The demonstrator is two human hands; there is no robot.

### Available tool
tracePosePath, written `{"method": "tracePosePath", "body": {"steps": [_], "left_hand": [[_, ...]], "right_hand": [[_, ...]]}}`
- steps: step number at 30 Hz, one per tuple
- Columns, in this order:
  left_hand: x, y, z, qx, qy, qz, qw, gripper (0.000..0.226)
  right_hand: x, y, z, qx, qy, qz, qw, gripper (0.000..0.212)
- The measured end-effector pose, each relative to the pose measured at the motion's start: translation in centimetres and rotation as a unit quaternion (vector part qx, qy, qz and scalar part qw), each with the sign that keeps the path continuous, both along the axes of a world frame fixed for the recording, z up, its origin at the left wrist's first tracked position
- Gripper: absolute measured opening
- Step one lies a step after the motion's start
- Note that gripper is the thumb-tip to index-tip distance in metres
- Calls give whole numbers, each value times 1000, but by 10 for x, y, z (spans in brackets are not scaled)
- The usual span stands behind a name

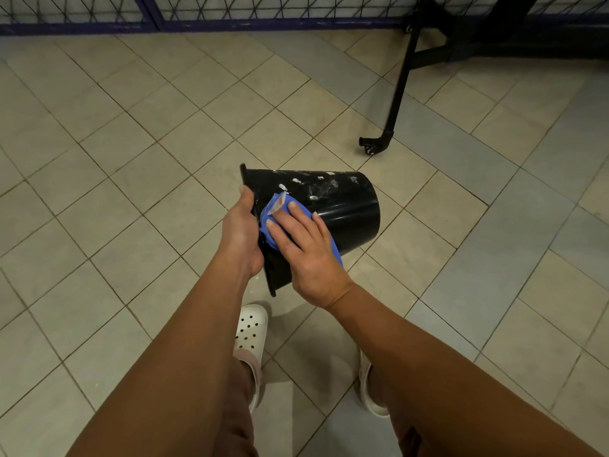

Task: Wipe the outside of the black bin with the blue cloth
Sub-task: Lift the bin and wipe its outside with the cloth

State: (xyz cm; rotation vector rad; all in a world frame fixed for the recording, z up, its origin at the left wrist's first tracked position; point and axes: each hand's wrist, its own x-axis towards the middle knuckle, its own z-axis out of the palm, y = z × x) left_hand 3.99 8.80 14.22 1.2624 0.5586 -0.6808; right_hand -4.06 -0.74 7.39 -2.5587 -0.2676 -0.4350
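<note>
Right hand (pixel 304 249) was laid flat with fingers spread, pressing the blue cloth (pixel 267 237) against the side wall of the black bin (pixel 349 212), near the mouth. Left hand (pixel 239 232) was closed over the rim (pixel 245 179), thumb along the outside; its fingers were hidden inside. The bin was held tipped on its side above the tiled floor (pixel 131 192), ahead of a white clog (pixel 250 331), with its mouth turned to the person's left and its base away to the right.

White smudges (pixel 313 189) were noted along the upper wall, beyond the cloth; the band below them appeared glossy.

Judgement on the step: the wipe was under way, with the marked band not yet covered. Firm, even palm pressure was judged necessary, with strokes run lengthwise from rim to base. The bin would probably need turning by the rim grip so that the marks came under the cloth. A bunched cloth edge was considered likely to skip the marks.
</note>
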Motion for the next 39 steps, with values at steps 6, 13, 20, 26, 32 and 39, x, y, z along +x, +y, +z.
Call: {"method": "tracePosePath", "body": {"steps": [6, 13, 20, 26, 32, 39], "left_hand": [[-8, -2, -5, 15, -45, -43, 998, 57], [0, 2, -1, -49, -17, -14, 999, 73], [-1, -4, -3, 29, 1, -17, 999, 78], [-6, -6, 2, 48, -31, -30, 998, 66], [-5, -4, 3, 41, -14, -10, 999, 69], [-5, -7, 1, 28, -10, -22, 999, 67]], "right_hand": [[17, -3, 12, 41, 28, -48, 998, 62], [7, -6, 10, 34, 13, 4, 999, 51], [3, 0, 9, 29, 29, -15, 999, 49], [22, 6, 22, 55, 45, -68, 995, 53], [10, 8, 17, 41, 46, -50, 997, 47], [9, 7, 16, 30, 25, -50, 998, 44]]}}
